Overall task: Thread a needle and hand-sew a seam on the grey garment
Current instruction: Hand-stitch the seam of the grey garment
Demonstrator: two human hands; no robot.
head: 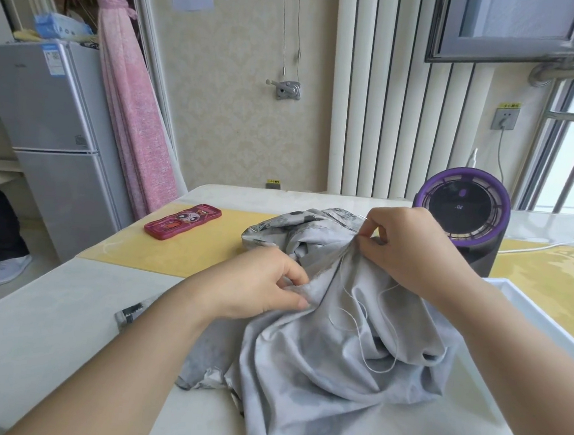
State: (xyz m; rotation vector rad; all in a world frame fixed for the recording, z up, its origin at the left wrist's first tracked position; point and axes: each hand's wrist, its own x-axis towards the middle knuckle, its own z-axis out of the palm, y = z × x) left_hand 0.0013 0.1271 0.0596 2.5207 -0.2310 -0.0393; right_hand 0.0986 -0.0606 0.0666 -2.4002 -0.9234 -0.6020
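The grey garment (pixel 319 357) lies bunched on the surface (pixel 47 318) under both hands. The left hand (pixel 259 284) pinches a fold. White thread (pixel 363 326) loops below the right hand (pixel 410 251), which pinches the seam edge, probably with the needle (pixel 364 218). A stitch is in hand; next, I think, the slack needs pulling through.

Left of the crumpled garment (pixel 319 357) the bare table (pixel 47 318) gives wide room from the near edge back to the yellow mat (pixel 190 247), where only a red phone (pixel 182 221) lies flat, well apart from the cloth. The right side is tight: a white tray (pixel 545 327) has its rim just beside the garment, and a round purple fan (pixel 464 210) stands close behind the right hand (pixel 410 247), its white cable (pixel 544 248) trailing off rightward. Loose white thread (pixel 366 326) loops over the cloth between the right hand and the left hand (pixel 256 283).
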